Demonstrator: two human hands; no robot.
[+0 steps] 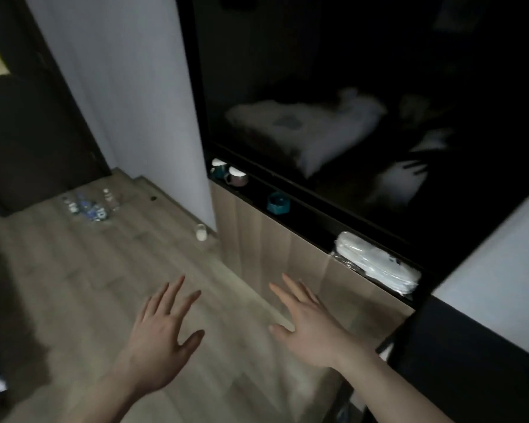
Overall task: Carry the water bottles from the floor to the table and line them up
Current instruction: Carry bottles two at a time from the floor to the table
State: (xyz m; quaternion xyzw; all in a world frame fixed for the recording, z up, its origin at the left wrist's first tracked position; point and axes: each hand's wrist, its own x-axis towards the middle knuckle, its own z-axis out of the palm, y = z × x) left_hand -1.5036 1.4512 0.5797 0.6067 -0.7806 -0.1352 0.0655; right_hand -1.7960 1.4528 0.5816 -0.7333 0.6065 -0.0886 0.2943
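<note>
Left hand (pixel 162 334), right hand (pixel 310 323): fingers spread, holding nothing | water bottles (pixel 87 206) clustered far left on wooden floor (pixel 74 285)

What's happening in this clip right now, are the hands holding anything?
Nothing is held yet. The left hand and right hand are both spread open, empty, over the wooden floor. The water bottles lie in a cluster on the floor ahead, near the dark door, untouched. A small white container stands apart by the wall corner. No table is in view.
</note>
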